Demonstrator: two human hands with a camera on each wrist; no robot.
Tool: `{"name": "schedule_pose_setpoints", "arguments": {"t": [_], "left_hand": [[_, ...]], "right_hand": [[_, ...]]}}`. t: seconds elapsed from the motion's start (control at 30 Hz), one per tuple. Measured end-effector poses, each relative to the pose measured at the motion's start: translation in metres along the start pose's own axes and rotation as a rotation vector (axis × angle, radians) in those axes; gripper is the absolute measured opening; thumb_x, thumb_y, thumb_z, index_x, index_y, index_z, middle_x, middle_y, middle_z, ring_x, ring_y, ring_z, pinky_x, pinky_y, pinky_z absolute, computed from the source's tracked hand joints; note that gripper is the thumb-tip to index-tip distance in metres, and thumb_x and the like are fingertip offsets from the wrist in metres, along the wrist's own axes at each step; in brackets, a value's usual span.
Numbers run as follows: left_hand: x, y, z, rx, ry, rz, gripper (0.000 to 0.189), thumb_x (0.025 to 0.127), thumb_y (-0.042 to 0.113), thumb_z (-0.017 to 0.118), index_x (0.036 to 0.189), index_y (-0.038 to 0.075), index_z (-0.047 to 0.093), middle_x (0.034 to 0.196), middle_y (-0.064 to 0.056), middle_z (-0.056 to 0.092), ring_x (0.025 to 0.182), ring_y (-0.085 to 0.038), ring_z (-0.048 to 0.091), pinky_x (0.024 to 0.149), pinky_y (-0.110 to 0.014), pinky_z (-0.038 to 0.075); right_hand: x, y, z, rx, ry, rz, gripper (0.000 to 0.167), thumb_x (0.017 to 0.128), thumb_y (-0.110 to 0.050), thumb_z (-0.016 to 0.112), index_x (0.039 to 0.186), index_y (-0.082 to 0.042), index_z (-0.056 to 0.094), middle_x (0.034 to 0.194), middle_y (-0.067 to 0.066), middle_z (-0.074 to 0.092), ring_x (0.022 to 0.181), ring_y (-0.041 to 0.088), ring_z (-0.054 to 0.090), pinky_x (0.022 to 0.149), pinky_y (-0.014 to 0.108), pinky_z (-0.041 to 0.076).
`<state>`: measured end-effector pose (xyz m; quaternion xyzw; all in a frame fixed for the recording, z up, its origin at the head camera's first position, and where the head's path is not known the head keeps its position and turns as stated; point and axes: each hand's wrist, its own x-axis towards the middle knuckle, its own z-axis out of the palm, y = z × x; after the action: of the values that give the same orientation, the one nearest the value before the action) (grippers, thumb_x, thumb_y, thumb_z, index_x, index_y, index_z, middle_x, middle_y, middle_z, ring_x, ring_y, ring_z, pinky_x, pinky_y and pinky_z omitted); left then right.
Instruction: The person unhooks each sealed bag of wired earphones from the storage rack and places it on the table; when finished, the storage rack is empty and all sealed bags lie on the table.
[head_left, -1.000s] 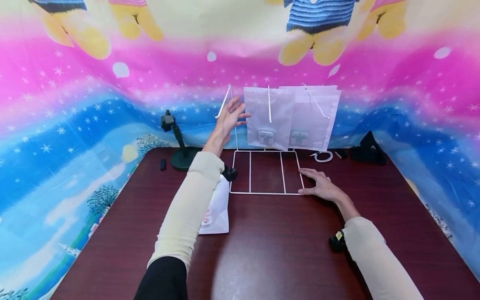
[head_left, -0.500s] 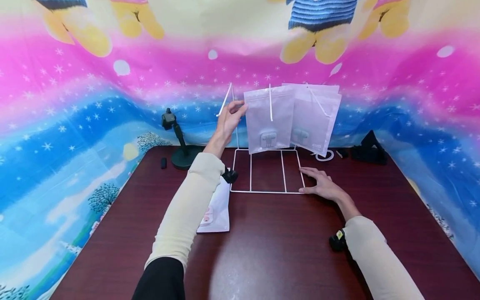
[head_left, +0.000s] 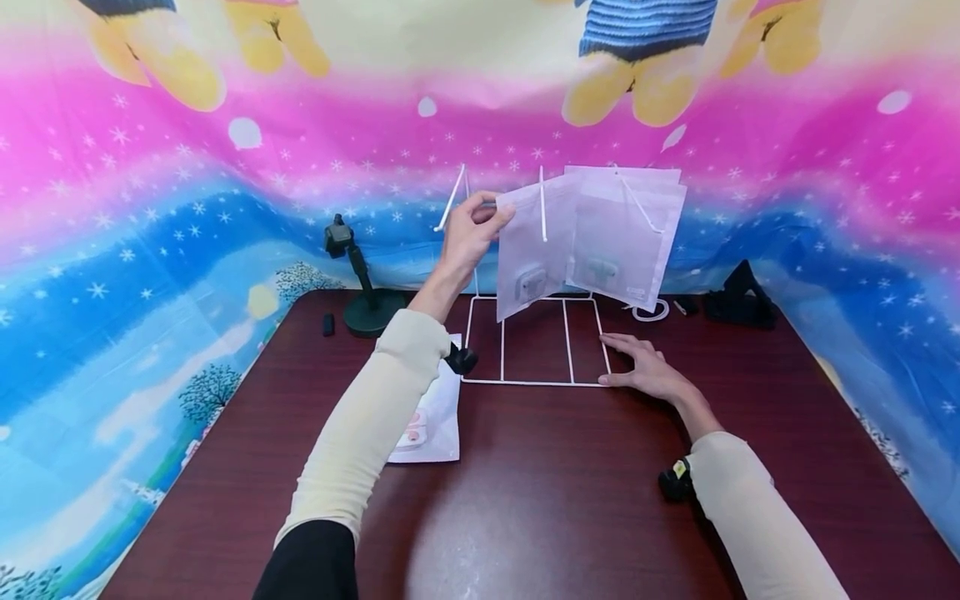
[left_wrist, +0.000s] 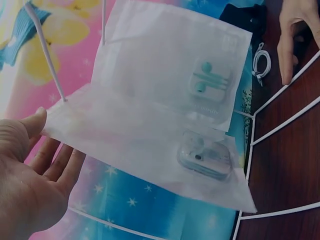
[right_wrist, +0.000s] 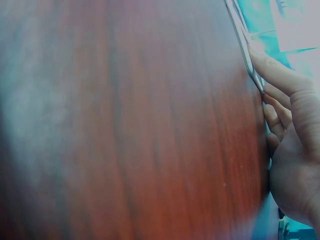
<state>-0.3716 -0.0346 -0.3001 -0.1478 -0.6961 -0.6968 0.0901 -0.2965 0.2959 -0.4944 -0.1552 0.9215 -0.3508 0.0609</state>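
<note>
My left hand [head_left: 467, 237] pinches the left edge of a translucent zip bag [head_left: 517, 250] between thumb and fingers. This bag hangs on the middle prong of a white wire rack [head_left: 536, 383], its held side swung toward me. Through the film an earphone case [left_wrist: 205, 157] shows near its bottom. Behind and to the right hangs a second bag [head_left: 630, 242], with green-tinted earphones [left_wrist: 210, 80] inside. My right hand [head_left: 648, 371] lies at the rack base's right side, fingers extended, thumb at the front corner; in the right wrist view its thumb is against the wire.
Partly under my left forearm lies another white bag [head_left: 438, 417] with pink earphones. A dark stand [head_left: 367, 308] and a small black object [head_left: 328, 325] are at the back left. A coiled white cable [head_left: 651, 311] and a black holder [head_left: 741, 300] sit back right, before a printed cloth.
My left hand has moved right from beside the left prong, taken the middle bag's edge and pulled that side forward. The right-hand bag has tilted slightly. My right hand stays in place.
</note>
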Motion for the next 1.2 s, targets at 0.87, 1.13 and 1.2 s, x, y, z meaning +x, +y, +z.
{"name": "schedule_pose_setpoints", "arguments": {"t": [0.87,1.13,1.2], "left_hand": [[-0.077,0.019,-0.022,0.066,-0.041,0.03,0.027,0.095,0.024,0.079,0.118,0.01,0.077,0.104,-0.008,0.077,0.093,-0.02,0.069,0.082,-0.033,0.059],[-0.096,0.031,-0.023,0.071,-0.067,0.027,0.025,0.095,0.023,0.079,0.114,0.009,0.077,0.097,-0.007,0.077,0.086,-0.02,0.066,0.081,-0.035,0.059],[-0.1,0.034,-0.025,0.072,-0.074,0.031,0.025,0.094,0.023,0.08,0.115,0.009,0.077,0.097,-0.007,0.076,0.086,-0.02,0.065,0.079,-0.032,0.059]], "right_hand": [[0.001,-0.006,0.0,-0.011,0.006,0.003,0.087,0.091,-0.039,0.08,0.161,-0.01,0.038,0.166,0.019,0.029,0.147,0.045,0.022,0.116,0.07,0.012],[0.001,-0.004,0.0,-0.013,0.007,0.026,0.088,0.09,-0.038,0.081,0.162,-0.011,0.038,0.166,0.02,0.028,0.147,0.045,0.021,0.116,0.071,0.011],[0.0,-0.004,0.001,-0.012,0.01,0.028,0.087,0.091,-0.037,0.081,0.162,-0.011,0.038,0.166,0.019,0.028,0.148,0.045,0.021,0.116,0.071,0.011]]}}
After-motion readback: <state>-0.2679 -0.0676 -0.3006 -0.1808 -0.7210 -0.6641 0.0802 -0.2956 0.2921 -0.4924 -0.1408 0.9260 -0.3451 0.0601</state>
